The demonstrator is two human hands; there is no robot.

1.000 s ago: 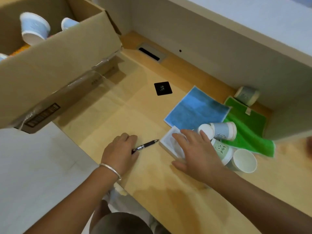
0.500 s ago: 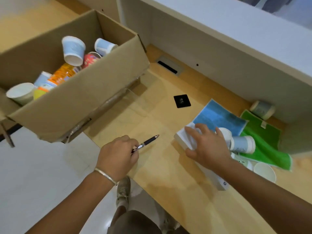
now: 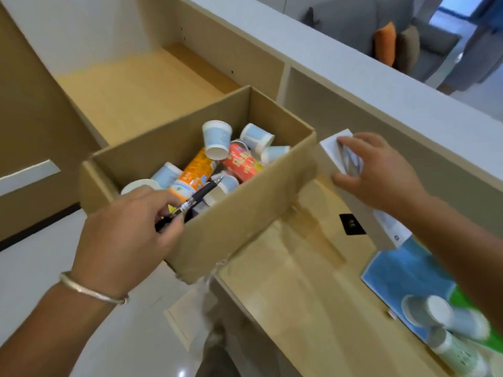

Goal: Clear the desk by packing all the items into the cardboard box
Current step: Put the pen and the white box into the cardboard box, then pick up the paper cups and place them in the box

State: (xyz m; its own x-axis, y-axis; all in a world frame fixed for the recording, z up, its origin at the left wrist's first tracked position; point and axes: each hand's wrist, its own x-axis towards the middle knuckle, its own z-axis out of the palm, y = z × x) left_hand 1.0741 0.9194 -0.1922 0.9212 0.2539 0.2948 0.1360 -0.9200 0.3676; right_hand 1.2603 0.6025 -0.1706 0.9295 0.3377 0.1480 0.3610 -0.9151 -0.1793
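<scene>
Pen [image 3: 192,202] (left hand [image 3: 123,238]), tip up-right over cardboard box [image 3: 245,213]

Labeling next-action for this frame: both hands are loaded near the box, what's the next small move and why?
Probably let go of the pen: the left hand pinches it with the tip already over the open cardboard box, above the cups and cans inside. The right hand grips the white packet just outside the box's right wall, so it likely follows.
</scene>
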